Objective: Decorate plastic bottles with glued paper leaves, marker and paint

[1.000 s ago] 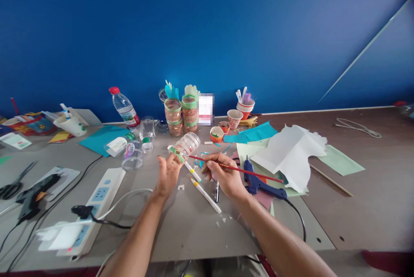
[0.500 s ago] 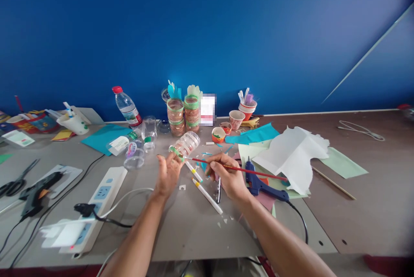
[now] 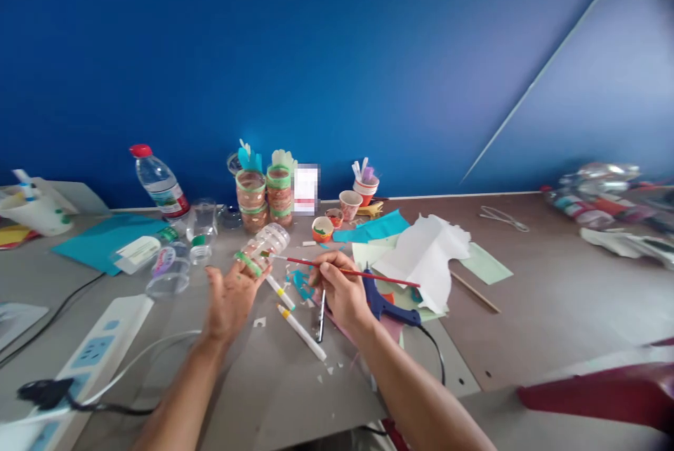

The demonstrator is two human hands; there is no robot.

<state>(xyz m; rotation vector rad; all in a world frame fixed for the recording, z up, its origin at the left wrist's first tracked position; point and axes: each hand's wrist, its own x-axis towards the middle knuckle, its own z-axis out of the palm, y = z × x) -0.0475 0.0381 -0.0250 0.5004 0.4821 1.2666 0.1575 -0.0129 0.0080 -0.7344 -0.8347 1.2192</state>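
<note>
A clear ribbed plastic bottle piece [image 3: 274,237] with a green-painted band at its near end lies tilted in my left hand [image 3: 230,303]. The fingers curl under that painted end, the thumb stands apart, and paint spots mark the skin. My right hand [image 3: 341,289] pinches a red-handled paintbrush [image 3: 382,276], whose bristles reach the bottle piece close to the green band; whether they touch is unclear. Beyond, stacked painted bottle planters [image 3: 251,199] with paper leaves stand near the wall. A small paper cup of green paint [image 3: 322,229] sits right of the bottle piece.
A blue glue gun [image 3: 387,303] lies right of my right hand, beside crumpled white paper [image 3: 424,254]. Paint markers [image 3: 301,331] and paper scraps lie between my arms. At left are a power strip [image 3: 87,360], a water bottle [image 3: 161,180] and clear plastic containers [image 3: 169,270].
My view has swung to the right, so everything sits further left in the picture. Both hands keep their holds, and the brush tip remains by the bottle piece's green end.
</note>
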